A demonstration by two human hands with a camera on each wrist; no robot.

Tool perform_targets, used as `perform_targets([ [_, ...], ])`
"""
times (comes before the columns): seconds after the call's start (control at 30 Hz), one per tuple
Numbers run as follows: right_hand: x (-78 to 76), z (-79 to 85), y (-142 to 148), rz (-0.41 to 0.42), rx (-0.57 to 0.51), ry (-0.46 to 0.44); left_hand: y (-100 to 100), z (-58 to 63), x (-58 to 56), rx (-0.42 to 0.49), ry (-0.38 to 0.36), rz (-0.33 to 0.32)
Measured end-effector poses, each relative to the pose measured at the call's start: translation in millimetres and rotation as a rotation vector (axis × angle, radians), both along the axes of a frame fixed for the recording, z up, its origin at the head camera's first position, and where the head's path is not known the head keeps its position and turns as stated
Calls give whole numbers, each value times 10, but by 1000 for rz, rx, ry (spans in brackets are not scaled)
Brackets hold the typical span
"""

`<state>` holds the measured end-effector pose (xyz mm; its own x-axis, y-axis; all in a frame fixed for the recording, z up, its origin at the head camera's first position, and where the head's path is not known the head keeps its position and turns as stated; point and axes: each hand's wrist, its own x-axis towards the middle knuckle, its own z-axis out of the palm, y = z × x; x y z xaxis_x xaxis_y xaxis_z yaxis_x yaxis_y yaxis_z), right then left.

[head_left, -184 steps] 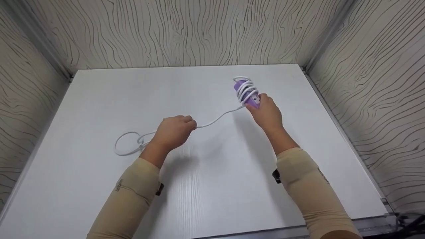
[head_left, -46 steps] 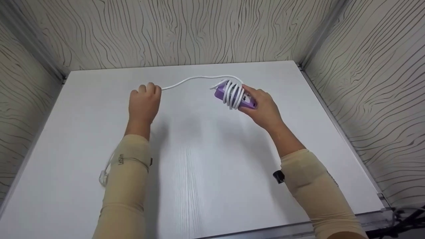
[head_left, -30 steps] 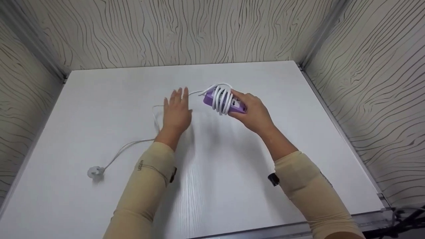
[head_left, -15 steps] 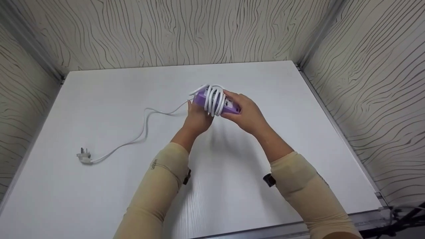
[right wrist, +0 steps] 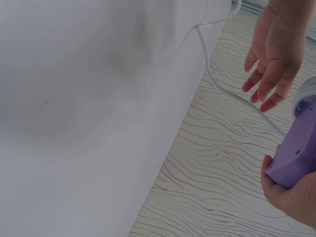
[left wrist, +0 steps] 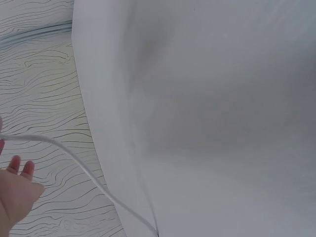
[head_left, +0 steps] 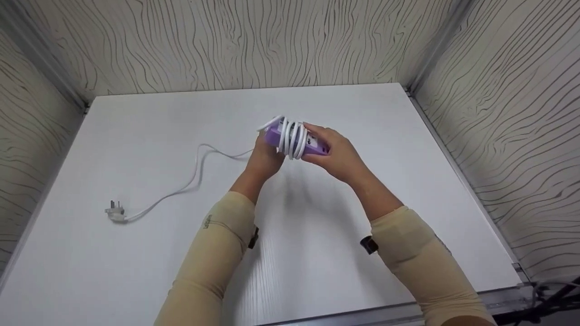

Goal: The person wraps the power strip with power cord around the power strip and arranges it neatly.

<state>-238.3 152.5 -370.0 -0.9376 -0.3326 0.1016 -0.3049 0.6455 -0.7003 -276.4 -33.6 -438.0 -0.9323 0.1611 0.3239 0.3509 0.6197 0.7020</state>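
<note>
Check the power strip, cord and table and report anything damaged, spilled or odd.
Nothing stands out. The white cord is wound round the purple power strip in the right hand, and its loose length runs over the table to the plug. No spill or damage shows.

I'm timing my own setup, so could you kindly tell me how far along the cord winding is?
Done: several turns of white cord circle the purple power strip. In hand: the right grip holds the strip, while the left grip seems to hold no cord. Left to do, probably: the length running over the table to the plug is not yet wound.
</note>
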Motion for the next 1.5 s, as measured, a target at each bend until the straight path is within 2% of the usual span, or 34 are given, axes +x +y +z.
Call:
perform_targets([
  [0.13, -10, 11, -13, 20, -5, 6, -25, -9, 8, 1, -127, -2],
  [0.23, -25, 19, -25, -4, 0, 22, -28, -35, 6, 18, -171, 5],
  [0.43, -72, 24, -25, -103, 1, 68, 18, -14, 42, 11, -153, 39],
  [0.67, -117, -3, -1, -181, 45, 93, 129, -31, 170, -52, -184, -70],
  [0.8, -126, -35, 12, -214, 91, 107, 217, -24, 274, -68, -187, -92],
  [0.9, -123, -47, 15, -240, 119, 114, 281, 0, 344, -91, -189, -55],
  [1.13, -107, -63, -4, -262, 120, 104, 348, 83, 419, -141, -205, 103],
  [1.3, -109, -85, -14, -264, 105, 120, 339, 124, 420, -175, -205, 130],
  [1.5, -110, -93, -28, -245, 96, 159, 335, 130, 412, -165, -176, 169],
])
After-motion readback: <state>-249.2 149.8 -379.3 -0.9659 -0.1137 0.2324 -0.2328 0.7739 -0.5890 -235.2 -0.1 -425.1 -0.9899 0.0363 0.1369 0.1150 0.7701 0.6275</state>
